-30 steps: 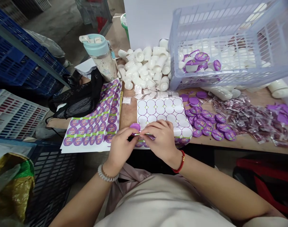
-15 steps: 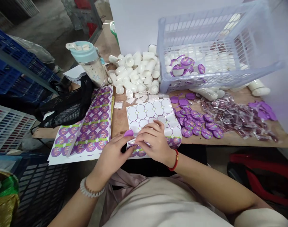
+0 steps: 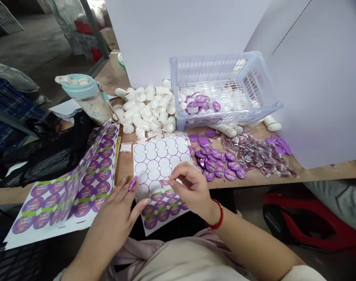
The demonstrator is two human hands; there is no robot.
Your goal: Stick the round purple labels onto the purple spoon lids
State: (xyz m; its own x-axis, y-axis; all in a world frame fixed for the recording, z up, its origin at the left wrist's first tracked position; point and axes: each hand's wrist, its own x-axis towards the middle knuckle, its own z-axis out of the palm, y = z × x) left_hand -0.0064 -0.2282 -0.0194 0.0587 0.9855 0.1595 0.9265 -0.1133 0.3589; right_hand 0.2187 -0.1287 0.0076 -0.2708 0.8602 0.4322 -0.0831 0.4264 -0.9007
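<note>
My right hand [image 3: 192,189] pinches the edge of a small round sticker [image 3: 165,182] between thumb and finger, just above the sticker sheet [image 3: 150,156]. The upper rows of that sheet are bare white circles; purple and green printed stickers fill the lower rows. My left hand [image 3: 116,210] rests at the sheet's left edge, thumb apart. A purple round lid [image 3: 132,183] stands edge-on between its fingers. To the right of the sheet lie a heap of lids with stickers on them [image 3: 216,160] and a few plain purple lids [image 3: 203,140].
Behind the sheet are piled white cups [image 3: 148,107]. A pale plastic basket [image 3: 225,119] holds cups, some lidded. Small clear packets [image 3: 251,152] lie at right. More sticker sheets [image 3: 90,187], a black mesh bag [image 3: 57,144] and a tumbler [image 3: 84,95] are at left.
My hands have come apart: the left moved left and down with the lid, while the right now lifts a sticker from the sheet. The view has shifted right.
</note>
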